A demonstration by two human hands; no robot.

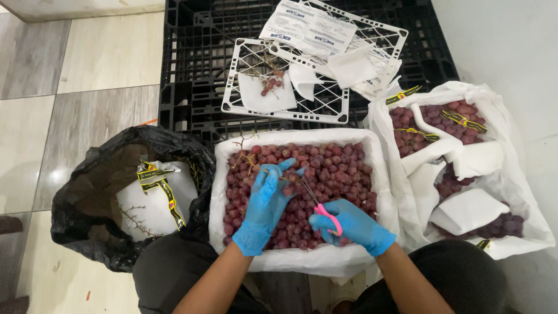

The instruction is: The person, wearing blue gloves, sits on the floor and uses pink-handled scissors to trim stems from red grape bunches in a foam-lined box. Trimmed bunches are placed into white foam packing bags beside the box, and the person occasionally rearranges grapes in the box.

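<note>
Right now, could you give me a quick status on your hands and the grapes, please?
Left hand on grapes in the white-lined box. Right hand holds pink-handled scissors, blades at a stem. Nothing in the way.

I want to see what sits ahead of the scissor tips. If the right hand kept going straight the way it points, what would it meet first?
Probably the left hand: the right hand aims its pink-handled scissors up-left, tips close to those gloved fingers above the red grapes. Depth is unclear.

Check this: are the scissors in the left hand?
No, the pink-handled scissors are in the right hand; the left hand rests on the grapes.
</note>
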